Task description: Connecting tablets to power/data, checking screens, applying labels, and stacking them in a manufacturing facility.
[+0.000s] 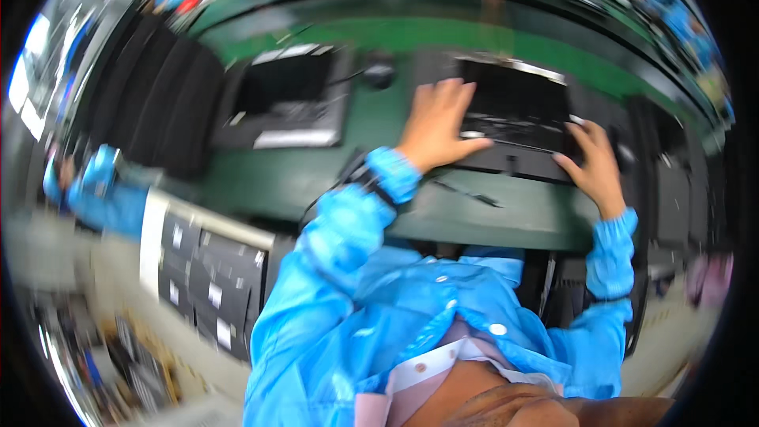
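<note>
A flat black screen-like panel [518,103] lies in a dark tray-like holder [506,160] on the green bench, with a light strip along its far edge. My left hand [439,126] is over the panel's left side, fingers stretched out and thumb pointing right. At the right side my right hand [594,164] has its fingers apart, close to the panel's right edge. Neither hand visibly grips anything, and I cannot tell whether the fingertips touch the panel. A thin dark pen-like tool [470,193] lies on the bench in front of the holder.
A second black panel [288,83] sits in a holder to the left, beside a small round dark object [379,71]. Dark stacked trays [150,103] stand at the far left, more dark trays [672,190] at the right. Black drawers [209,281] are left of me. Other people in blue work nearby.
</note>
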### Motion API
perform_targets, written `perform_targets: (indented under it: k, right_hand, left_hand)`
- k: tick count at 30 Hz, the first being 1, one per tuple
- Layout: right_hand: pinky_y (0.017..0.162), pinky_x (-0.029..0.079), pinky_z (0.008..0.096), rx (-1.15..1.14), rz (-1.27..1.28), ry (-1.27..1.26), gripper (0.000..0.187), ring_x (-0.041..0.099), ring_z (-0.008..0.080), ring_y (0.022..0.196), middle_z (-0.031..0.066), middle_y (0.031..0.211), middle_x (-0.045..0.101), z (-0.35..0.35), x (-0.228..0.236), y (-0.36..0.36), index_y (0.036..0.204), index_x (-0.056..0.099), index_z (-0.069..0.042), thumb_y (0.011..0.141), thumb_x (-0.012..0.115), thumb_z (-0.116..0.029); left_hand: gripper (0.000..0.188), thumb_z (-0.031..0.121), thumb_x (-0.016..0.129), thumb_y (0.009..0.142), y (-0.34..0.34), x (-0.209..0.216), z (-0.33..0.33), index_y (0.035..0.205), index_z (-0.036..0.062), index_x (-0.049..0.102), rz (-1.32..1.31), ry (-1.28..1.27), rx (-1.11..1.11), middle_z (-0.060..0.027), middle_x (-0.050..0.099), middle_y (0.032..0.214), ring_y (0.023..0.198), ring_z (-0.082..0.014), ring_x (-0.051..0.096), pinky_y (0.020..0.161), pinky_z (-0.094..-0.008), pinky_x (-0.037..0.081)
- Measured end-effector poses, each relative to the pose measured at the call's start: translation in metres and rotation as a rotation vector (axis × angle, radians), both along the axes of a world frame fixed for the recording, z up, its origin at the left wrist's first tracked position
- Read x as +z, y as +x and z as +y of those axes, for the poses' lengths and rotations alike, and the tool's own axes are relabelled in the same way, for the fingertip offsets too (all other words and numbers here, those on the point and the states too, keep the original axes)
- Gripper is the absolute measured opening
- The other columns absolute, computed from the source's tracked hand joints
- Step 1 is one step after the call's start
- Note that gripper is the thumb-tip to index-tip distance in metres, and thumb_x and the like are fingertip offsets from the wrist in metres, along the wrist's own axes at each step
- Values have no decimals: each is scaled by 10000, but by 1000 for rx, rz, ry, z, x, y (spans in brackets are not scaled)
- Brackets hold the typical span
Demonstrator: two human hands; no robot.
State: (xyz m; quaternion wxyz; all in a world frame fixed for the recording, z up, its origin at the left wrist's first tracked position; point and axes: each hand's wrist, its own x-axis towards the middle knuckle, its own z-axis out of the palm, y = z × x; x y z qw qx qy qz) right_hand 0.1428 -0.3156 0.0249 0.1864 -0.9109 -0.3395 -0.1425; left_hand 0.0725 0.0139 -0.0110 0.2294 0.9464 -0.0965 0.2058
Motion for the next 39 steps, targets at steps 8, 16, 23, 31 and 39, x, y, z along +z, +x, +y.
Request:
perform_targets:
  k: [8,16,23,31,39]
  right_hand:
    - [875,515,425,412,-21,-47,301,628,363,995,172,1108,640,105,-25,-106,1173,700,5,887,729,-85]
    - [797,514,396,487,33,-27,179,630,321,920,170,1045,610,130,-27,-111,1059,703,34,892,720,-29]
    - [747,507,318,803,773,275,131,633,200,821,116,939,638,245,-34,-197,1101,627,15,1026,550,-61]
    - [620,451,294,984,979,290,255,563,115,673,62,724,600,420,-115,-300,949,681,-24,984,656,-275]
    - [659,515,253,1047,1390,233,333,656,119,709,70,841,720,514,-105,-360,1091,734,12,996,635,-292]
  left_hand:
    - [309,178,799,831,-201,12,88,1086,25,714,-443,-421,718,-154,688,1093,1040,-311,663,899,-389,522]
    - [1010,801,762,646,-559,-88,234,1131,-83,703,388,-256,2156,-301,696,1119,1095,-421,677,897,-461,554]
    - [915,714,830,626,-567,-64,260,1104,-61,746,590,-606,1907,-274,719,1153,1089,-382,705,899,-404,543]
    - [427,145,852,805,-561,-76,268,1138,-76,701,-214,-1302,1595,-188,744,1033,837,-245,734,756,-335,578]
    - [252,155,629,1001,-618,-72,164,1199,1,608,-1073,-1716,1057,-83,711,1072,956,-219,701,871,-354,576]
